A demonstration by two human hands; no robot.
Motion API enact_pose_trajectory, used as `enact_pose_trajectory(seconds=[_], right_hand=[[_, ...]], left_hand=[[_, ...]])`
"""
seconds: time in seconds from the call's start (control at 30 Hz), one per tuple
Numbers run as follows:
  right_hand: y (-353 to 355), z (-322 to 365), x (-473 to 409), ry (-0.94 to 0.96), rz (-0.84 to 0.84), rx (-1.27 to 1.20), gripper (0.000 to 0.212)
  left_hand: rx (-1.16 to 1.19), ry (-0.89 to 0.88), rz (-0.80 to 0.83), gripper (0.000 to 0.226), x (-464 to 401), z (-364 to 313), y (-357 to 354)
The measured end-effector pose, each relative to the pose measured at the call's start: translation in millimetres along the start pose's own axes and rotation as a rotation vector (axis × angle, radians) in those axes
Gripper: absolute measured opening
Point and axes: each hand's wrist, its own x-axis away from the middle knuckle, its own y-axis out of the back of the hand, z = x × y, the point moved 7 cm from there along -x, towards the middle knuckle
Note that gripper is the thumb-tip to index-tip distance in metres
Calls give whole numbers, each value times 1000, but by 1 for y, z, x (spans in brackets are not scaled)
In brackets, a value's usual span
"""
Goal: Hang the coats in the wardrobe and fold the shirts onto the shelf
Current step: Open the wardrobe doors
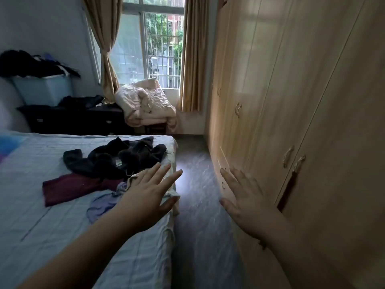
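We see a bed with a pale blue striped sheet; on it lie a black fur-trimmed coat, a maroon shirt touching the coat's near edge, and a lavender shirt just beside the maroon one.

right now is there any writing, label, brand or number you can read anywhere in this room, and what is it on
No text can be read anywhere in this view.
Neck tag on the black coat on the bed: a small pale label at, too small and blurred to read.
Wardrobe, blue storage box, dark drawers: no writing visible.
Left hand and right hand: open, holding nothing printed.
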Motion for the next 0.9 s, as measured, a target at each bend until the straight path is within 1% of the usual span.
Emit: enact_pose_trajectory(seconds=[0.17,0.23,0.43,0.67,0.73,0.83,0.87,0.9], right_hand=[[1,-87,-75,-7,-26,3,68],[1,-115,-106,0,1,-23,67],[-4,-173,-204,43,21,-66,67],[-37,-209,-333,68,74,-102,67],[-51,-219,-379,70,83,-97,67],[-68,-231,-460,96,44,-63,67],[-69,-232,-474,94,50,-53,68],[-76,-236,-514,85,58,-66,68]], left_hand=[[-6,22,-29,70,-111,-17,-35],[3,31,-35,72,-153,-24,-44],[19,76,-24,76,-258,-21,-70],[17,126,13,76,-366,38,-125],[7,134,23,75,-400,63,-145],[2,134,11,75,-462,108,-167],[-6,136,17,75,-474,114,-170],[-4,159,30,76,-506,139,-176]])
